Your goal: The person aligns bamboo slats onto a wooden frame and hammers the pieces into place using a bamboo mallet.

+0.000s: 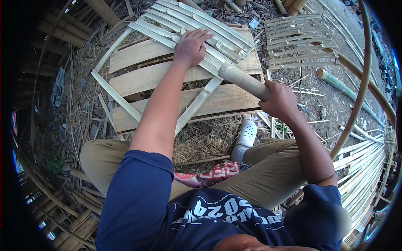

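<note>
My left hand [191,48] lies on a panel of split bamboo slats [209,31], its fingers stretched across the strips. My right hand [279,100] is wrapped round one end of a thick, pale bamboo club [245,82]. The club's far end is over the near edge of the slat panel, to the right of my left hand; I cannot tell whether it touches. Beneath the panel is a low platform of wide wooden boards [144,81]. Bamboo strips [114,94] angle out from the panel at the left, and another strip [199,104] slants toward me.
A second slatted bamboo panel [299,42] lies at the far right. Beside it are a green bamboo pole [347,90] and a curved pole [363,83]. Many long split strips [360,167] are piled at the right. Straw and scraps [201,148] cover the ground before my legs.
</note>
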Demonstrator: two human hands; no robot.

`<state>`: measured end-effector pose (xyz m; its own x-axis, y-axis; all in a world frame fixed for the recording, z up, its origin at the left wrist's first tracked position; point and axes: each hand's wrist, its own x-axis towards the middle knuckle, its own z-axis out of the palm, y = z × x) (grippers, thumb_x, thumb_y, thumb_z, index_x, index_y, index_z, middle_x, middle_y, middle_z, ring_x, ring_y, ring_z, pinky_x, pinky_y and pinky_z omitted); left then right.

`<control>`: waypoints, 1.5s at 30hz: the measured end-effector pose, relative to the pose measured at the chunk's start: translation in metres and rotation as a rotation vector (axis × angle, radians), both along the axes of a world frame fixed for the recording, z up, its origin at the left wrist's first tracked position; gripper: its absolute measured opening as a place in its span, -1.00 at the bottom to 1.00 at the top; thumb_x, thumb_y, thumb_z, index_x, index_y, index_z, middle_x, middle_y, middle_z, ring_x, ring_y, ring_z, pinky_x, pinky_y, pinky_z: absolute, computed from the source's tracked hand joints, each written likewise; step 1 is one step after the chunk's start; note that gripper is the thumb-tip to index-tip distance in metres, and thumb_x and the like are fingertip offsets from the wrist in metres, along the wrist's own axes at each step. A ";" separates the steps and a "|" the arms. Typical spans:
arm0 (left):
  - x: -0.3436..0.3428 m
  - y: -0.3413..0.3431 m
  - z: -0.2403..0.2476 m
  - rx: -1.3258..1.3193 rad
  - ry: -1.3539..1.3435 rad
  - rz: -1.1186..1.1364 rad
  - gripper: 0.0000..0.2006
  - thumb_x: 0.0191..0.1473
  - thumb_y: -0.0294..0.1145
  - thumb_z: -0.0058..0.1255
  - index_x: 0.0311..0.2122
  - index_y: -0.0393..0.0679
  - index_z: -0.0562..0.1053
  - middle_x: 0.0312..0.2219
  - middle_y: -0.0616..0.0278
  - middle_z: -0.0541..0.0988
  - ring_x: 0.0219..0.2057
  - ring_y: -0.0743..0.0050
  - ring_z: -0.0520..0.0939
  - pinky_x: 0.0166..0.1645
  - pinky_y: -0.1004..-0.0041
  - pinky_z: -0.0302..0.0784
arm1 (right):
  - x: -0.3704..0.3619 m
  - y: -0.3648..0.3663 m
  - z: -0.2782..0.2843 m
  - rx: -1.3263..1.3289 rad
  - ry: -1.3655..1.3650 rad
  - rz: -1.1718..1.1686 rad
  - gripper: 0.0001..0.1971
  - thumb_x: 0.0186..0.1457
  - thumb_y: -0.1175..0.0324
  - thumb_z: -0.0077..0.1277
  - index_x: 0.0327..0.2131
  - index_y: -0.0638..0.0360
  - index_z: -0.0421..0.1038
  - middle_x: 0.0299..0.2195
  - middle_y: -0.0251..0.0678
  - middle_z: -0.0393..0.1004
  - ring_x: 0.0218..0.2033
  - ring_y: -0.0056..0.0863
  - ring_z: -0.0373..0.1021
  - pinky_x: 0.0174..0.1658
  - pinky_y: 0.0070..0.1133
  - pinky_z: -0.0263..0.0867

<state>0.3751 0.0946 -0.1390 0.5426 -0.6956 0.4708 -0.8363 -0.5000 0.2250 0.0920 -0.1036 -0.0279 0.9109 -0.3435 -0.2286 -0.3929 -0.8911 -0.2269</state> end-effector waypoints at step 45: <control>-0.001 -0.001 0.002 -0.007 0.045 0.004 -0.52 0.21 -0.42 -0.09 0.23 0.17 0.51 0.30 0.37 0.48 0.37 0.31 0.38 0.50 0.12 0.16 | 0.009 -0.007 -0.023 -0.021 -0.128 0.150 -0.46 -0.18 0.25 0.30 -0.02 0.11 0.54 -0.47 -0.02 0.62 -0.38 0.06 0.58 -0.21 -0.15 0.50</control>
<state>0.3741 0.0937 -0.1368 0.5664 -0.6900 0.4506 -0.8230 -0.5017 0.2663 0.1008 -0.1105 -0.0512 0.9735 -0.2051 -0.1016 -0.2244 -0.9425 -0.2476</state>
